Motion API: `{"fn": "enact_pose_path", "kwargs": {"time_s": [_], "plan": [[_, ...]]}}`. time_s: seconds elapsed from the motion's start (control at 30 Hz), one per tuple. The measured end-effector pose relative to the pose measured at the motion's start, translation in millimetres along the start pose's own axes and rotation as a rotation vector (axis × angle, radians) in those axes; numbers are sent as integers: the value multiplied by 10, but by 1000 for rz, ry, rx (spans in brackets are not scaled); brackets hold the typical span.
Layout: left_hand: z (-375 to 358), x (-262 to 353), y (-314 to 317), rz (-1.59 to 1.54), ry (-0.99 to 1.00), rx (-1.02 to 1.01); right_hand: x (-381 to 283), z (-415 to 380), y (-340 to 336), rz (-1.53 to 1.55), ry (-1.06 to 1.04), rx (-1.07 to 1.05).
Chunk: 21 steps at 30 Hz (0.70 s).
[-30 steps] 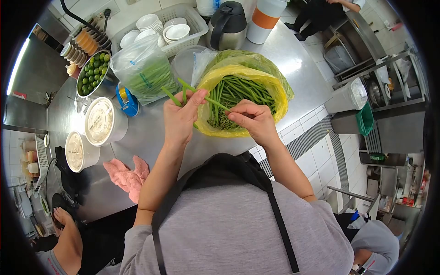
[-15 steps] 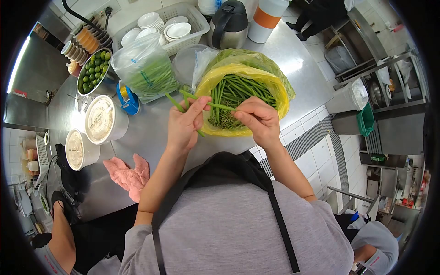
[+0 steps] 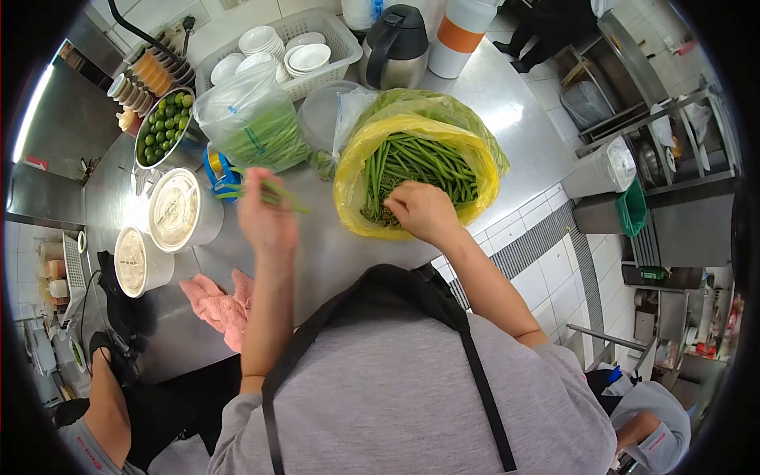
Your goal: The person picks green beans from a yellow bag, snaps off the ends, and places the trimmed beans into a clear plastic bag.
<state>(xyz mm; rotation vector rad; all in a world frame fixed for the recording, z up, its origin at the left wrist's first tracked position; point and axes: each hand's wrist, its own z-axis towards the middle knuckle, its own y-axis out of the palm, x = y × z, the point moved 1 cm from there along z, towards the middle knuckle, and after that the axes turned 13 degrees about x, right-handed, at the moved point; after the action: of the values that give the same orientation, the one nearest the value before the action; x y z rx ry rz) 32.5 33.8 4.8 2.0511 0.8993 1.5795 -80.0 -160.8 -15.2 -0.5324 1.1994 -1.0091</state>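
Note:
My left hand [image 3: 267,220], smeared by motion, is closed round a few green beans [image 3: 273,194] over the steel counter, left of the yellow plastic bag [image 3: 352,214]. That bag stands wide at the mouth and holds many long green beans [image 3: 419,162], with small green scraps lying near its front. Over the bag's front rim reaches my right hand [image 3: 425,210], fingers pinched together above the scraps; whatever is between them is hidden. A clear plastic bag [image 3: 257,127] of green pieces stands behind my left hand, and a blue tape dispenser [image 3: 222,174] is just left of it.
Two lidded white tubs [image 3: 186,210] and a pink cloth [image 3: 222,309] lie to the left on the counter [image 3: 317,253]. A bowl of limes [image 3: 164,127], a basket of white bowls [image 3: 340,47] and a thermos jug [image 3: 396,47] stand behind. Other people are at the edges.
My hands have parted. The left moved left with the beans, away from the yellow bag; the right moved down and left over the scraps, and the bean stretched between both hands is no longer there.

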Motion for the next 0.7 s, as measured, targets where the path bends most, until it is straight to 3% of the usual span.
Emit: {"fn": "enact_pose_path", "kwargs": {"time_s": [0.07, 0.13, 0.2, 0.23, 0.3, 0.37, 0.4, 0.47, 0.5, 0.57, 0.7], "plan": [[-62, 201, 231, -4, -33, 62, 6, 41, 70, -160, 202, -70], [-48, 232, 211, -11, -56, 120, 17, 19, 254, -168, 173, -7], [36, 152, 38, 36, -285, -415, -40, 29, 285, -169, 135, 64], [-12, 158, 27, 182, -321, -449, -115, 8, 193, -152, 135, 142], [-272, 28, 152, 761, 127, -506, -190, -19, -55, -141, 96, 269], [-432, -8, 299, 1084, 202, -686, -266, -31, -376, -143, 67, 350], [-483, -103, 369, 1082, 196, -686, -309, -25, -538, -126, 54, 382], [-564, -232, 556, 1013, 899, -850, -393, -23, -790, -22, 30, 364], [-559, -242, 590, 1005, 901, -855, -413, -31, -871, 87, 9, 348], [-567, -284, 657, 1068, 789, -1057, -396, -47, -966, 124, 47, 367], [-555, -285, 620, 1112, 821, -1059, -356, -117, -1042, 178, 67, 497]]}}
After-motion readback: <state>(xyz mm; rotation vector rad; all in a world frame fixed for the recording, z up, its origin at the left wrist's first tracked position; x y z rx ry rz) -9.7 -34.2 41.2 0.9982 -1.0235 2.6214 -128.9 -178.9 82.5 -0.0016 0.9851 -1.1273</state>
